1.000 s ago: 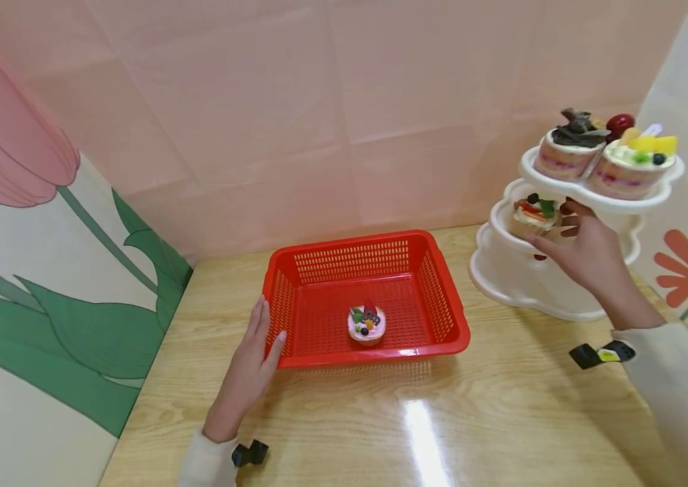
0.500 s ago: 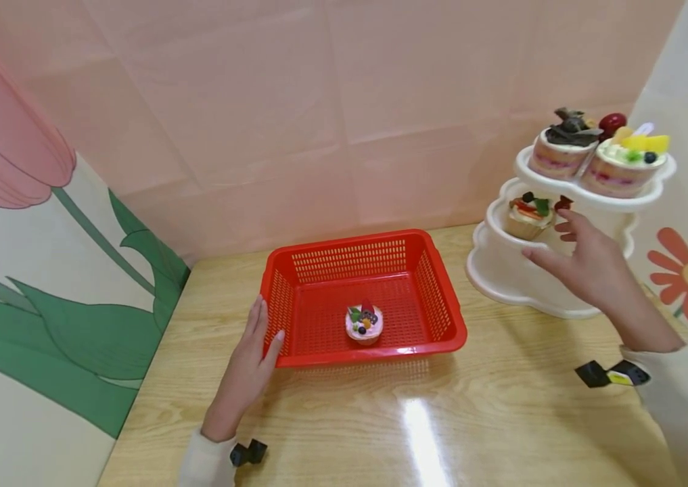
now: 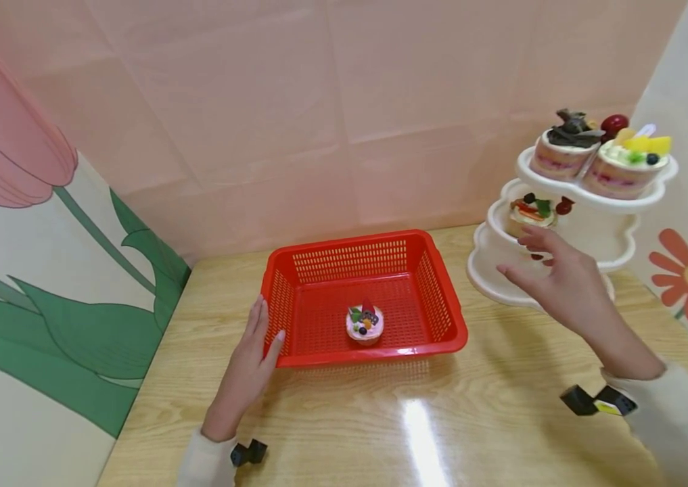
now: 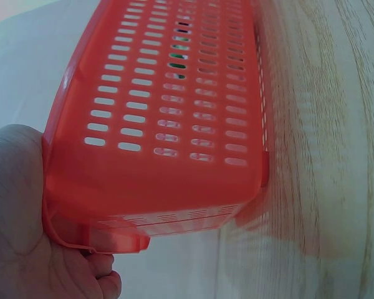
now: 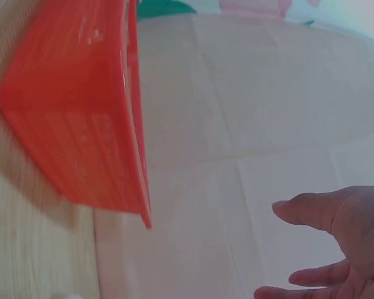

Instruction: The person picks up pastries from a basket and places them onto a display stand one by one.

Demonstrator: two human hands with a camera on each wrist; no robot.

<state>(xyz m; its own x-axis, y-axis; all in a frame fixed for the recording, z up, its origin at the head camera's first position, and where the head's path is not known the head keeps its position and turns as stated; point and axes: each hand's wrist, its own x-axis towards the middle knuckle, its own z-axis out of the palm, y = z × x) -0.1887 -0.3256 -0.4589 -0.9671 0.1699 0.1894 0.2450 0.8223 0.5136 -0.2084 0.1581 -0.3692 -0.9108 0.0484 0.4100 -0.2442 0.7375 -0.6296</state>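
Observation:
My left hand (image 3: 245,368) grips the near left corner of a red plastic basket (image 3: 371,353), thumb over the rim and fingers along the outside. In the left wrist view the fingertips show under the rim. Inside the basket stands a pink-topped cupcake (image 3: 364,325) with fruit. My right hand (image 3: 569,291) is in front of a white tiered stand (image 3: 620,260), fingers spread and holding nothing. A fruit-topped cupcake (image 3: 526,220) sits on the stand's middle tier, just beyond my right fingertips. The right wrist view shows thumb and fingers well apart.
On the stand's top tier are a chocolate-topped cake cup (image 3: 563,155) and a fruit-topped cake cup (image 3: 620,172), with a red cherry (image 3: 614,125) behind. A pink-covered wall (image 3: 258,122) rises behind the wooden table (image 3: 344,426). A flower-painted panel stands at each side.
My right hand has let go of the fruit-topped cupcake on the middle tier and drawn back, down and toward me. The left hand and the basket stay put.

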